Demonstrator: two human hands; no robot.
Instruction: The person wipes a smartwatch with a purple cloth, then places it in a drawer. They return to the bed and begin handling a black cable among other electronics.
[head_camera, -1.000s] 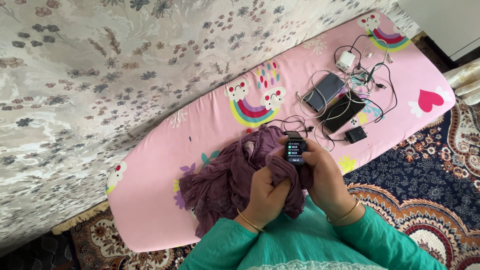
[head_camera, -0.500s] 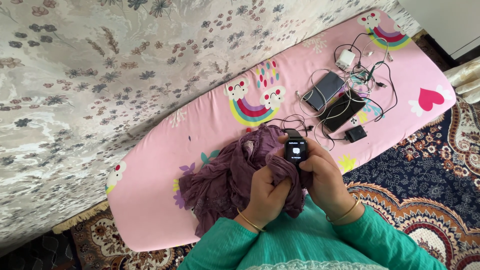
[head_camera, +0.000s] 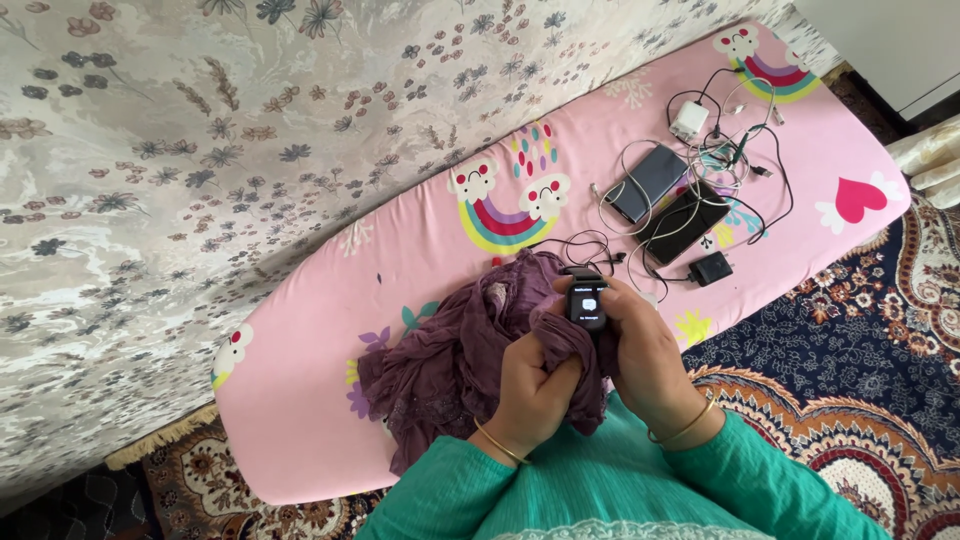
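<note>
Now my left hand (head_camera: 535, 385) bunches the purple cloth (head_camera: 455, 355) tight in its fist over the pink ironing board (head_camera: 330, 300); just right of it my right hand (head_camera: 645, 345) grips the lit black smartwatch (head_camera: 587, 300), thumb at its edge, with two phones (head_camera: 670, 200) among tangled cables (head_camera: 735, 150) farther right

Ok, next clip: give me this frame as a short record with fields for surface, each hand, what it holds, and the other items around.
surface: pink ironing board with rainbow print, over a patterned rug
left hand: gripping purple cloth
right hand: holding smartwatch, screen lit, facing up
watch and cloth: touching, cloth bunched beside the watch
other items: two phones lying flat, white charger, black adapter, tangled cables
backdrop: floral fabric behind the board
sleeves: teal, a gold bangle on each wrist
</note>
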